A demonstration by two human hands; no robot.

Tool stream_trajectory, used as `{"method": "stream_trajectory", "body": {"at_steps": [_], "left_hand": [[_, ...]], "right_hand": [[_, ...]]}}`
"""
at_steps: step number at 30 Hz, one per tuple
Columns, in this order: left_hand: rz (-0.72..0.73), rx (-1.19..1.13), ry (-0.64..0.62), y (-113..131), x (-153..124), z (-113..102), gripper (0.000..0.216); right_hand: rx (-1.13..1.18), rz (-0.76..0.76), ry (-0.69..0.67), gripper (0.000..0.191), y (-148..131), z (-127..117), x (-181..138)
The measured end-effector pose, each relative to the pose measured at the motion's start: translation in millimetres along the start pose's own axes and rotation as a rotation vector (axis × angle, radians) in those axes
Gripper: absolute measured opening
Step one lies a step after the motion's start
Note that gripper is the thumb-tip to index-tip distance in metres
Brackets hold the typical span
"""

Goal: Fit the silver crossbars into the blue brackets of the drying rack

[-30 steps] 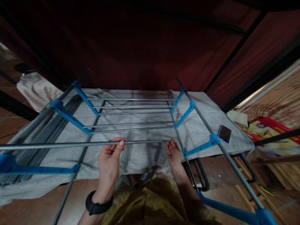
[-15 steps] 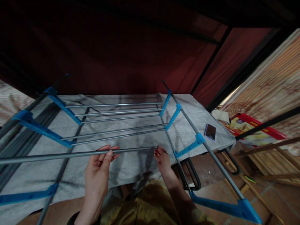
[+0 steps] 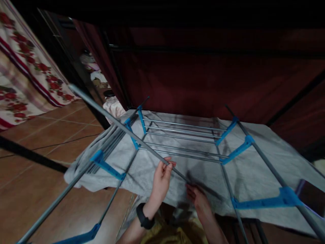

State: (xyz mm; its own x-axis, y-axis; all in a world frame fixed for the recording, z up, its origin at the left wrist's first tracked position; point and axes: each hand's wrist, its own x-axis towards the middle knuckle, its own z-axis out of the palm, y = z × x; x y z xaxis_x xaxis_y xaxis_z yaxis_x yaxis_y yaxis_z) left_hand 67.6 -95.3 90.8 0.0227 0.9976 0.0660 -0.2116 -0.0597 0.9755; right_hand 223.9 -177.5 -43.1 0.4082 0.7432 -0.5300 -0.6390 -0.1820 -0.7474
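A long grey metal rod (image 3: 132,135) slants from upper left down to lower right across a drying-rack frame (image 3: 182,134) of grey rods and blue plastic brackets. My left hand (image 3: 162,179), with a black wristband, has its fingers curled round the rod near its middle. My right hand (image 3: 198,198) sits lower, close to the rod's near end; it is blurred and dark, and its fingers do not show clearly. The frame lies over a grey cloth (image 3: 254,169) spread on a low surface.
A loose bundle of grey rods (image 3: 106,142) lies on the cloth's left side. Terracotta tile floor (image 3: 38,152) spreads to the left, with a flowered fabric (image 3: 22,74) beyond. A dark red curtain (image 3: 203,78) hangs behind. A dark flat object (image 3: 309,195) rests at the right edge.
The view has swung left. The rod, level before, now tilts with its far end raised to the upper left. My right hand has dropped lower with the rod's near end.
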Motion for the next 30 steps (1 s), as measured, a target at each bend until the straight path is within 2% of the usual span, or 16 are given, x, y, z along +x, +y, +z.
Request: {"method": "stream_trajectory", "body": {"at_steps": [7,10,14,19,23,30], "left_hand": [[-0.001,0.017,-0.062,-5,-7,2,0.032],[0.042,0.078,-0.093,1,-8,-1,0.030],[0.141,0.241,-0.103,13,-2,-11,0.029],[0.317,0.466,-0.093,20,14,-32,0.024],[0.431,0.642,-0.074,11,26,-52,0.023],[0.562,1.022,-0.141,-16,42,-85,0.036]], "right_hand": [[-0.126,0.155,-0.097,0.052,4,26,-22],[-0.195,0.165,-0.117,0.057,2,30,-27],[-0.278,0.105,-0.140,0.059,-8,28,-26],[-0.220,-0.015,-0.151,0.052,-39,24,-14],[-0.189,-0.102,-0.092,0.053,-70,22,-5],[-0.086,-0.295,-0.028,0.042,-106,21,-6]]}}
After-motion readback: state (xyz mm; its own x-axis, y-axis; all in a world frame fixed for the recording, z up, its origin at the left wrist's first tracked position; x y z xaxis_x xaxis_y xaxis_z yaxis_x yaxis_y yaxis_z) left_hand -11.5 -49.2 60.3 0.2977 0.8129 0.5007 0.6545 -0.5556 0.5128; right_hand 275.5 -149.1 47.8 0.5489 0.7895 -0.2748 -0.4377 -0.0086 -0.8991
